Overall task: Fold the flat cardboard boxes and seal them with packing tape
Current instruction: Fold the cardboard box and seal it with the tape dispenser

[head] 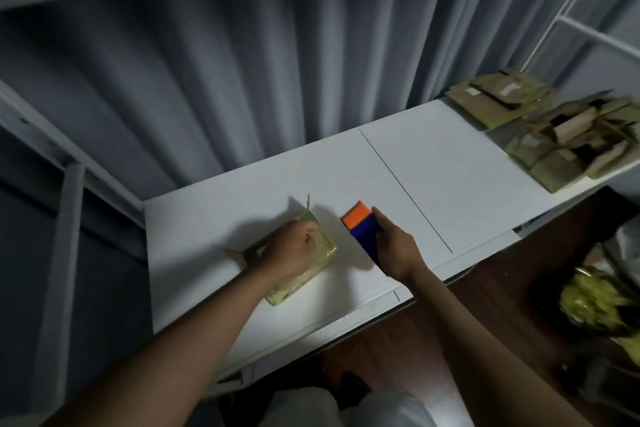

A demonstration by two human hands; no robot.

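A small folded cardboard box (320, 262) with shiny tape over its top lies on the white table (450, 184), two flaps sticking out at its far and left ends. My left hand (291, 250) rests on top of it with the fingers curled. To its right lies an orange and blue tape dispenser (360, 222); my right hand (398, 250) grips its blue part from the near side.
Piles of flat cardboard boxes (498, 97) (575, 146) lie at the table's far right end. A grey curtain (277, 80) hangs behind the table. A bag with yellowish material (595, 302) sits on the floor at the right.
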